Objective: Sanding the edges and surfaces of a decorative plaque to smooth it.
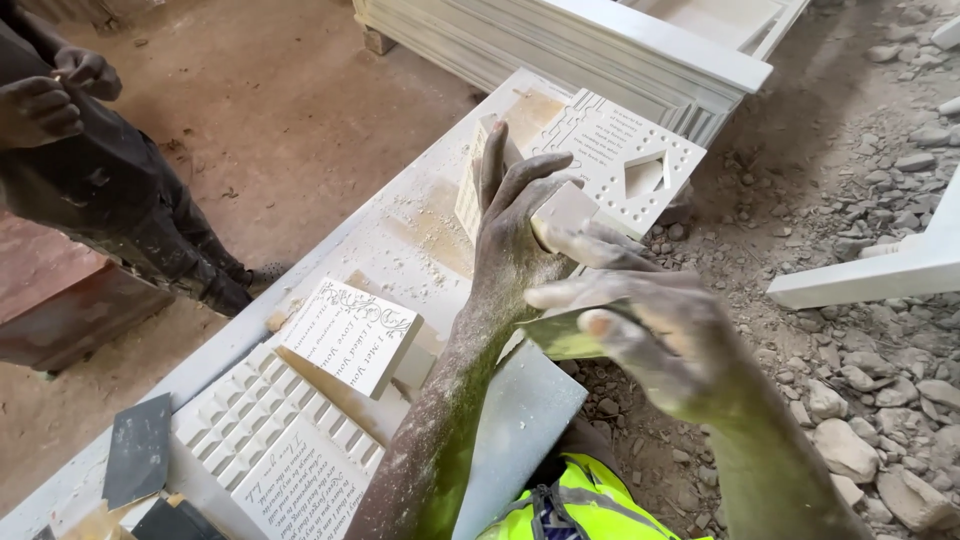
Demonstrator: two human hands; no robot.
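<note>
The dusty left hand (pixel 515 215) grips a small white carved block (pixel 480 180), fingers wrapped round it, held above the long white board (pixel 400 240). Just right, the right hand (pixel 650 320) pinches a sheet of sandpaper (pixel 560 335) between thumb and fingers, beside gravel (pixel 860 380).

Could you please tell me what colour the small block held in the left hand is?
The small carved block is white, dusty; the head view shows it.

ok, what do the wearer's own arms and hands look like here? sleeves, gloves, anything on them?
Both are bare: no gloves, no sleeves on the forearms, no watch or rings visible. The left hand and right hand are coated in pale dust, and so are both forearms. A high-visibility yellow vest with dark straps shows at the bottom edge.
</note>
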